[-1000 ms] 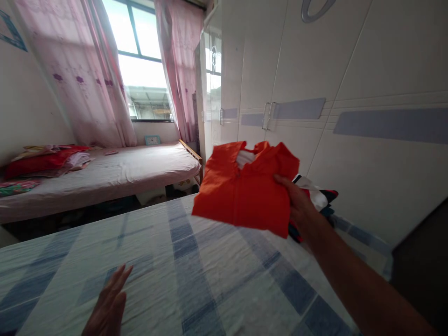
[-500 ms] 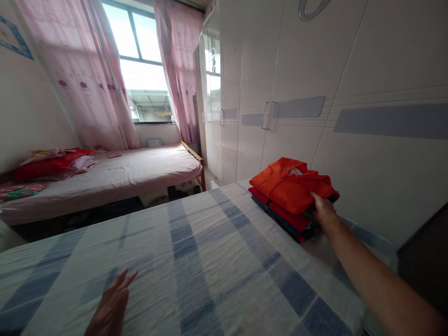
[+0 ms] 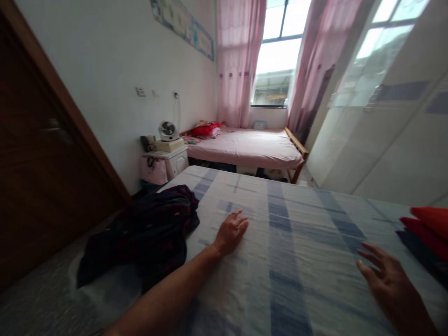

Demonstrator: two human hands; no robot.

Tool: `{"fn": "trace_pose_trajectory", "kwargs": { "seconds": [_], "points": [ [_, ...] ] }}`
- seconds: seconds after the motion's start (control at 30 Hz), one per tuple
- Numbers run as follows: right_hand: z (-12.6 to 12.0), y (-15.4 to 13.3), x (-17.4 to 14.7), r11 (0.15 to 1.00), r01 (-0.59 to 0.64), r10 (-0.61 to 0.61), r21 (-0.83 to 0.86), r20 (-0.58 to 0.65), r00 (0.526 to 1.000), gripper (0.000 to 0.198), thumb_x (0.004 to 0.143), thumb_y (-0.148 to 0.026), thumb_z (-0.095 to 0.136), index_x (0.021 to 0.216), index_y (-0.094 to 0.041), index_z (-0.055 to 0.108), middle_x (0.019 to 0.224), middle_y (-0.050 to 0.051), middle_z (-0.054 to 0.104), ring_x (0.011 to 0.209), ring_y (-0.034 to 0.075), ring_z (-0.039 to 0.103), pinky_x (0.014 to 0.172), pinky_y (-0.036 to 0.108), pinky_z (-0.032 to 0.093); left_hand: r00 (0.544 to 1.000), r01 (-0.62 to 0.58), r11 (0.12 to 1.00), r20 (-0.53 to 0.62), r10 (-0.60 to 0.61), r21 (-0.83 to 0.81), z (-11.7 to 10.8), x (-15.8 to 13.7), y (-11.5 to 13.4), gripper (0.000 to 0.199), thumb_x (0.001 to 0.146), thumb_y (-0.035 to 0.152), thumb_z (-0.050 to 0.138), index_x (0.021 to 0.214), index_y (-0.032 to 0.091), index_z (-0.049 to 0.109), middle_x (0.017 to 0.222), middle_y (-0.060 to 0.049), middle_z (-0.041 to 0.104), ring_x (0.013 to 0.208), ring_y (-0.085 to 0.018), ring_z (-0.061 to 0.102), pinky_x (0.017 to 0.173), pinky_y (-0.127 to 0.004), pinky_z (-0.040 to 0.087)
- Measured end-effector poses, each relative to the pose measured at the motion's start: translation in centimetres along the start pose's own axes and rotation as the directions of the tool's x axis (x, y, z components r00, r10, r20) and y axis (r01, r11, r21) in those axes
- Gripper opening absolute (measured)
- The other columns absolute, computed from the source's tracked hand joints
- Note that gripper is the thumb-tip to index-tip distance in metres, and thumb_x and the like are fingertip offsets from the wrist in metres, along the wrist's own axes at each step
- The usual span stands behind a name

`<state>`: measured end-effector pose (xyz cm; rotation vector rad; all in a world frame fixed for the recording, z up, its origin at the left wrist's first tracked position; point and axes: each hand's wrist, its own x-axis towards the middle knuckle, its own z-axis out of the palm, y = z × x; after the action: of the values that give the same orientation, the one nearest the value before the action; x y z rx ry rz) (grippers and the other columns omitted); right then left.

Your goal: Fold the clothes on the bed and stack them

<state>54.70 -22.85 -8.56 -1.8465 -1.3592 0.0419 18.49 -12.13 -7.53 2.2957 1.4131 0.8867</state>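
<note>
Bed (image 3: 252,289), checked sheet: both hands are without a load. Left hand (image 3: 231,232) is over the sheet towards the left edge, nearest the dark garment; its fingers are loosely bent and slightly parted. Right hand (image 3: 388,280) is near the right end, just beside the folded stack (image 3: 429,233), fingers spread, thumb apart. The stack, orange over red over dark, lies at the right end, partly out of view. The dark garment (image 3: 140,228) lies crumpled across the left edge; the pale, blurred item beneath appears to be plastic.
</note>
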Motion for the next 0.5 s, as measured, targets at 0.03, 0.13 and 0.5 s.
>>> {"fn": "trace_pose_trajectory", "kwargs": {
  "seconds": [0.03,0.13,0.5],
  "points": [
    [1.3,0.7,-0.2,0.999,0.040,-0.040,-0.005,0.059,0.997,0.045,0.077,-0.052,0.045,0.119,-0.034,0.048,0.116,0.011,0.058,0.100,0.033,0.063,0.075,0.047,0.055,1.000,-0.004,1.000,0.013,0.004,0.030,-0.3,0.0,0.1,0.038,0.093,0.035,0.037,0.114,0.017,0.065,0.135,-0.009,0.053,0.126,-0.017,0.048,0.106,-0.029,0.037],
    [3.4,2.6,-0.6,0.974,0.220,-0.209,-0.052,0.163,0.964,0.038,0.078,-0.049,0.042,0.115,-0.042,0.045,0.123,0.010,0.054,0.116,0.035,0.053,0.095,0.054,0.044,0.997,-0.039,0.993,0.068,0.031,0.113,-2.4,-0.4,0.1,0.031,0.087,0.033,0.051,0.110,0.019,0.067,0.130,-0.007,0.058,0.121,-0.016,0.052,0.104,-0.026,0.038],
    [3.2,2.5,-1.0,0.941,0.320,-0.281,-0.112,0.268,0.922,0.037,0.082,-0.048,0.035,0.106,-0.031,0.058,0.123,0.009,0.057,0.112,0.031,0.056,0.095,0.053,0.045,0.911,0.406,0.802,-0.266,-0.316,0.439,-15.8,-5.7,-7.7,0.055,0.068,0.034,0.065,0.118,0.011,0.057,0.117,-0.020,0.060,0.116,-0.038,0.050,0.100,-0.054,0.033]
  ]
}}
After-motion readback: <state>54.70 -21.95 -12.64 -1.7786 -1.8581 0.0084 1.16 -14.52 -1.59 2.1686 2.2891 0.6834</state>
